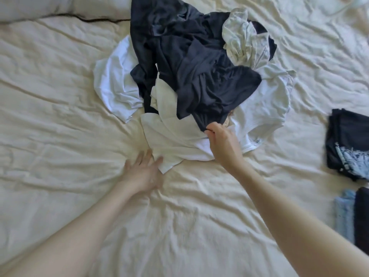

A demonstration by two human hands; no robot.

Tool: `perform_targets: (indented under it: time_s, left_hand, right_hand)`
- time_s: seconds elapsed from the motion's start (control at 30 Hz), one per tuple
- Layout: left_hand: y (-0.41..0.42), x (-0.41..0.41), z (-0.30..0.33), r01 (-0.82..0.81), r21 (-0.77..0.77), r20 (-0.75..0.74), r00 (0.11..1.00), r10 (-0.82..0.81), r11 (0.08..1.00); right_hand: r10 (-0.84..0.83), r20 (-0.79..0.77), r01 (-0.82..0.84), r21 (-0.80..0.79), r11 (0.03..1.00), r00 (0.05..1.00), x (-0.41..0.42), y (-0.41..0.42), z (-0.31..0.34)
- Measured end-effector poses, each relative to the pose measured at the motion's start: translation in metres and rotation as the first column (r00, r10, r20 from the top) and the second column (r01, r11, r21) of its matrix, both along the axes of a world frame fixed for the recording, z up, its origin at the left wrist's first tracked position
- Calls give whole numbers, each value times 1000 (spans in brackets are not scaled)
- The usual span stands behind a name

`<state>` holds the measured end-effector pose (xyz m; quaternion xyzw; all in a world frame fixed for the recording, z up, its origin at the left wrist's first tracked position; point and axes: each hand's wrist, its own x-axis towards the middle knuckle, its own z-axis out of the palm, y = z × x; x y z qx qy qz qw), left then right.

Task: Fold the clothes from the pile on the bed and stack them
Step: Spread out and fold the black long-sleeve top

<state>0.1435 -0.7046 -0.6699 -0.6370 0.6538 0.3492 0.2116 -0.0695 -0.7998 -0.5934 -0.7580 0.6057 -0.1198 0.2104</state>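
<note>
Right now your right hand (221,144) is reaching into the near edge of the pile (191,76), with its fingers and thumb pinching the lowest hem of a dark navy garment (199,84). Your left hand (142,170) lies flat on the cream sheet (60,116) just left of that, fingers straight and spread, the fingertips touching the near corner of a white shirt (173,144) and holding nothing.

The pile sits in the middle of the bed, toward the far side. Its dark navy pieces are heaped on top, with white shirts spreading out beneath them to the left, right and near sides. A crumpled pale patterned piece (246,43) rests on the far right of the heap.

Well apart from the pile, at the right edge, lies a folded stack (347,140) of dark clothes with a light blue patterned item tucked at its near side. Nearer to you on that same edge is a second stack (353,214), one light blue piece beside a dark one. A pillow (50,7) lies in the far left corner.
</note>
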Motion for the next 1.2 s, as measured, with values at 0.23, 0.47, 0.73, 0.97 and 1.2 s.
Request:
perform_targets:
  time_s: [0.23, 0.47, 0.73, 0.97, 1.2]
  left_hand:
    - [68, -19, 79, -516, -92, -484, 770, 415, 851]
    - [57, -15, 242, -472, -337, -684, 718, 133, 815]
    - [39, -21, 433, -295, -418, -767, 621, -160, 859]
    - [38, -45, 507, -302, -475, -777, 585, -233, 826]
    - [55, -83, 541, -605, -499, -856, 457, -243, 621]
  right_hand:
    - [-142, 319, 68, 231, 971, 937, 4, 90, 80]
    - [-142, 382, 24, 298, 954, 913, 2, 103, 216]
    - [49, 436, -110, 115, 987, 898, -1, 118, 422]
    - [123, 554, -63, -127, 990, 823, -24, 138, 532]
    - [178, 623, -81, -181, 980, 762, -27, 143, 572]
